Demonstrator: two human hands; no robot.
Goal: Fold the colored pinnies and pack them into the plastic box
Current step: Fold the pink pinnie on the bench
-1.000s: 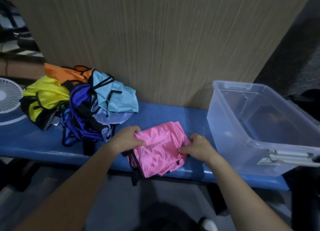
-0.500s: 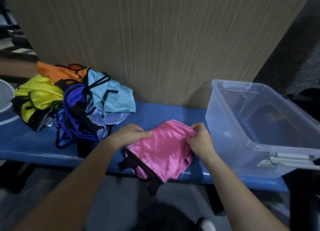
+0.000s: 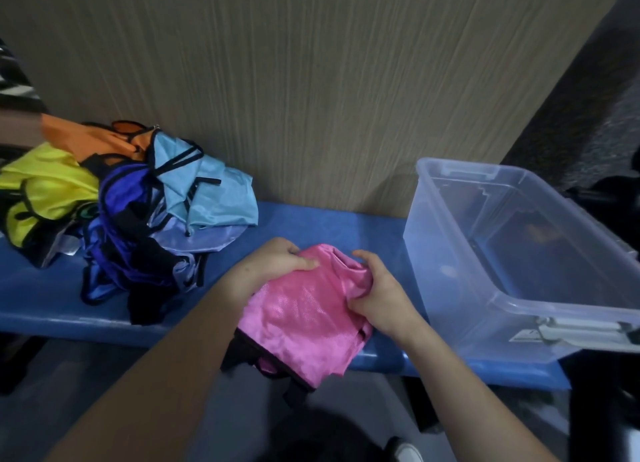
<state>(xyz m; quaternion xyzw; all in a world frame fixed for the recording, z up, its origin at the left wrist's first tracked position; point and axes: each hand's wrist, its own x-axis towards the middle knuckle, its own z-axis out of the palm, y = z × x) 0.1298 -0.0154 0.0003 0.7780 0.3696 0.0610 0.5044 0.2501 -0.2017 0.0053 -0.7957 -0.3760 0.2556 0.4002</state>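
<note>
A shiny pink pinny (image 3: 301, 323) with black trim lies folded on the blue bench (image 3: 52, 305), its near edge hanging over the front. My left hand (image 3: 273, 264) grips its far left corner. My right hand (image 3: 377, 295) clutches its bunched right side. To the right stands a clear plastic box (image 3: 519, 309), open, with nothing visible inside. At the left a heap holds a light blue pinny (image 3: 204, 198), a dark blue pinny (image 3: 124, 240), a yellow pinny (image 3: 45, 191) and an orange pinny (image 3: 86, 139).
A wood-grain panel (image 3: 311, 80) rises right behind the bench. The box's grey latch (image 3: 571, 333) faces the front. Below the bench are the dark floor and the toe of a shoe (image 3: 405, 453).
The pinny has been bunched tighter. My right hand has slid down its right side and now clutches the gathered fabric; my left hand stays at the far left corner.
</note>
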